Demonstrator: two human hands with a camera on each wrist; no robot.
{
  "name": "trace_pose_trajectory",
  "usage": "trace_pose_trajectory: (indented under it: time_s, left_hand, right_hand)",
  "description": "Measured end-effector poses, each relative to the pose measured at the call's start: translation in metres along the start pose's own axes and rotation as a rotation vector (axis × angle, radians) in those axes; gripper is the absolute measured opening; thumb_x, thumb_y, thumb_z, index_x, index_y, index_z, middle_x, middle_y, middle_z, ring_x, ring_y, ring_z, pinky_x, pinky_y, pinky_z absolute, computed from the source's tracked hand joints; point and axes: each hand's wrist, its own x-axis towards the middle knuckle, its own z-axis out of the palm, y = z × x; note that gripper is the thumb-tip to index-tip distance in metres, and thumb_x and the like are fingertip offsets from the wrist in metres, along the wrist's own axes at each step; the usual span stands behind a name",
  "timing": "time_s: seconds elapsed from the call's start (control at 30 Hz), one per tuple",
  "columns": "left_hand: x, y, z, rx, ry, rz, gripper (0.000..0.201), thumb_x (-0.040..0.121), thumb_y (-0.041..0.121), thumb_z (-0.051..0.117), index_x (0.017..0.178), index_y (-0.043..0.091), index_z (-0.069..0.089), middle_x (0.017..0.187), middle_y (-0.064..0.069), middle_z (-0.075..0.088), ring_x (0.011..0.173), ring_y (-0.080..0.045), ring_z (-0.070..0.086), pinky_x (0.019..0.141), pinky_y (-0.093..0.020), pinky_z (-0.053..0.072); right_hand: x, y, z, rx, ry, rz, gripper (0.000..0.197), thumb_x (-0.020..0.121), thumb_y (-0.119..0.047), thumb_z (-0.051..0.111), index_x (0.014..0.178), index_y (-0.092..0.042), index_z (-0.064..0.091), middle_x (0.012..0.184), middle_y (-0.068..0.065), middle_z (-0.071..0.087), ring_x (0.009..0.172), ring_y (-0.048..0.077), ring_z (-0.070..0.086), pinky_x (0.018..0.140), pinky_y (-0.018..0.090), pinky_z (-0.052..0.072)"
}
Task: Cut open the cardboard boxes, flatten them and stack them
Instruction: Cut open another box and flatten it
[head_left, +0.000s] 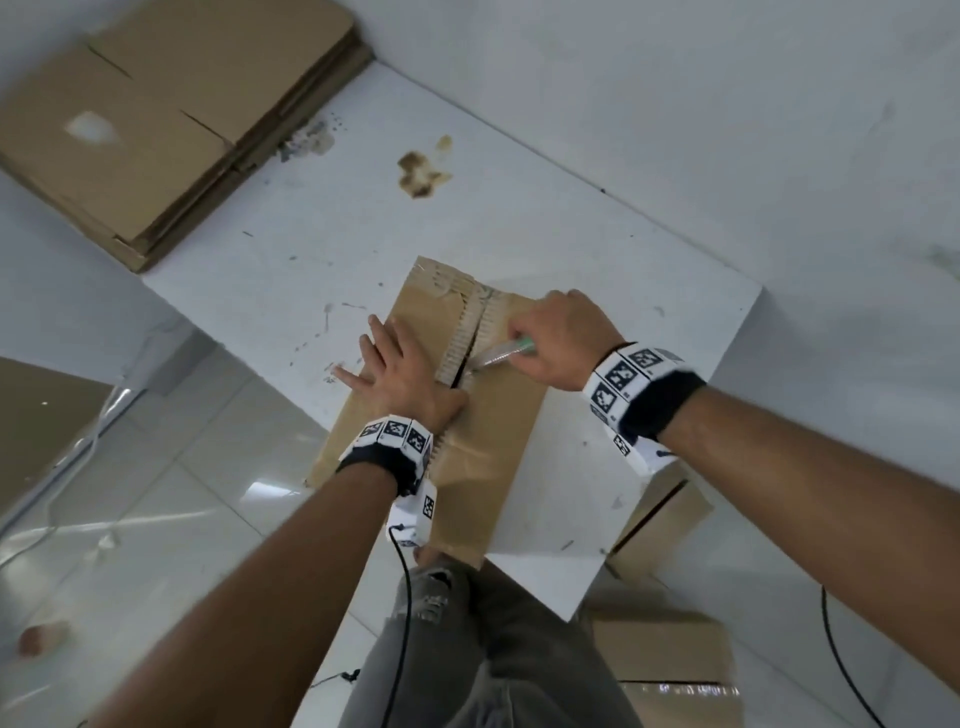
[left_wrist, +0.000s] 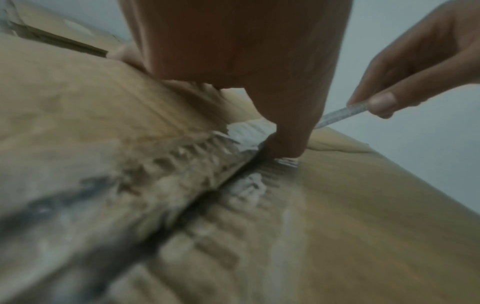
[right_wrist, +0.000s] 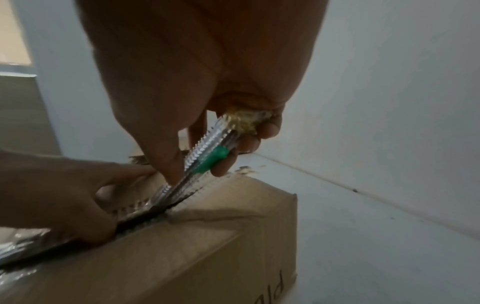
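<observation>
Left hand (head_left: 400, 371) presses flat, fingers spread, on the box (head_left: 498, 415) top; right hand (head_left: 558, 338) beside it grips the knife (head_left: 498, 354).

left wrist view is motion-blurred: the box (left_wrist: 363, 205) seam and tape are smeared and i can't read the dark marks on it. the knife (left_wrist: 340, 115) tip is hidden behind my left thumb (left_wrist: 283, 131) there. in the right wrist view the blade end sinks into the slit and printed letters on the box (right_wrist: 207, 257) side are cut off by the bottom edge. boxes on the floor (head_left: 670, 654) sit partly hidden under the tabletop (head_left: 597, 493).
</observation>
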Motion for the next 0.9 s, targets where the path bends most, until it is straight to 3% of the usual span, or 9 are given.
trace_pose_trajectory:
  time_s: [0.17,0.23,0.33,0.47,0.6,0.67,0.73,0.83,0.9]
  left_hand:
    - [0.007,-0.018,0.0,-0.139,0.054,0.064,0.127,0.061,0.057,0.08,0.156,0.013,0.008,0.162,-0.014,0.014,0.145,-0.039,0.022,0.116,-0.067,0.02]
    - [0.011,-0.025,-0.004,-0.169,0.048,0.085,0.122,0.062,0.056,0.08,0.154,0.015,0.011,0.16,-0.012,0.017,0.142,-0.039,0.024,0.114,-0.067,0.021]
    - [0.022,-0.024,-0.016,-0.158,0.049,0.138,0.122,0.063,0.054,0.083,0.155,0.017,0.012,0.16,-0.011,0.017,0.143,-0.038,0.024,0.115,-0.065,0.022]
    - [0.043,-0.032,-0.03,-0.112,0.002,0.184,0.122,0.065,0.054,0.084,0.156,0.02,0.01,0.16,-0.009,0.016,0.145,-0.036,0.021,0.118,-0.069,0.016]
    - [0.063,-0.044,-0.042,0.011,-0.09,0.37,0.12,0.069,0.043,0.085,0.16,0.025,0.01,0.17,-0.009,0.004,0.157,-0.03,0.003,0.12,-0.071,-0.002]
    - [0.07,-0.036,-0.048,0.066,-0.108,0.473,0.107,0.079,0.031,0.08,0.162,0.028,0.012,0.172,-0.005,-0.004,0.158,-0.025,-0.005,0.119,-0.071,-0.005]
    - [0.073,-0.025,-0.049,0.123,-0.068,0.523,0.092,0.088,0.016,0.07,0.162,0.03,0.016,0.173,0.002,-0.002,0.159,-0.024,-0.003,0.118,-0.075,0.0]
    - [0.067,-0.014,-0.039,0.056,0.094,0.455,0.073,0.091,0.0,0.055,0.155,0.028,0.036,0.17,0.003,0.017,0.158,-0.028,0.011,0.112,-0.082,0.008]
    - [0.062,-0.016,-0.023,-0.117,0.186,0.356,0.057,0.096,0.007,0.053,0.15,0.027,0.047,0.167,0.006,0.028,0.157,-0.024,0.016,0.113,-0.08,0.005]
  right_hand:
    - [0.031,-0.002,-0.007,-0.069,-0.026,-0.046,0.038,0.096,-0.053,0.053,0.112,-0.022,0.066,0.102,0.006,0.068,0.1,0.028,0.059,0.086,0.038,0.038]
    - [0.037,0.018,-0.025,-0.049,0.043,0.045,0.047,0.095,-0.061,0.05,0.108,-0.019,0.069,0.097,0.009,0.069,0.095,0.032,0.063,0.081,0.037,0.042]
    - [0.033,0.048,-0.038,0.0,0.135,0.174,0.034,0.095,-0.05,0.059,0.106,-0.019,0.07,0.092,0.009,0.07,0.091,0.032,0.063,0.077,0.037,0.046]
    - [0.011,0.084,-0.04,-0.009,0.333,0.41,0.029,0.098,-0.041,0.056,0.106,-0.014,0.063,0.093,0.016,0.069,0.087,0.039,0.064,0.074,0.043,0.049]
    - [-0.006,0.082,-0.012,0.485,0.201,0.559,0.029,0.103,-0.042,0.049,0.109,-0.015,0.058,0.09,0.013,0.069,0.075,0.033,0.063,0.067,0.039,0.051]
    - [-0.006,0.052,0.016,0.89,0.12,0.643,0.028,0.105,-0.042,0.045,0.108,-0.016,0.053,0.1,0.013,0.073,0.074,0.031,0.068,0.063,0.038,0.055]
    - [-0.008,0.018,0.041,1.268,0.009,0.745,0.029,0.106,-0.042,0.041,0.111,-0.014,0.05,0.107,0.011,0.073,0.08,0.031,0.074,0.068,0.045,0.061]
    - [-0.016,-0.021,0.063,1.738,-0.044,0.813,0.033,0.109,-0.037,0.038,0.121,-0.007,0.046,0.113,0.019,0.071,0.094,0.044,0.072,0.077,0.057,0.06]
    - [-0.02,-0.036,0.073,1.95,-0.046,0.776,0.029,0.11,-0.032,0.036,0.12,-0.006,0.043,0.117,0.024,0.069,0.097,0.047,0.071,0.077,0.055,0.06]
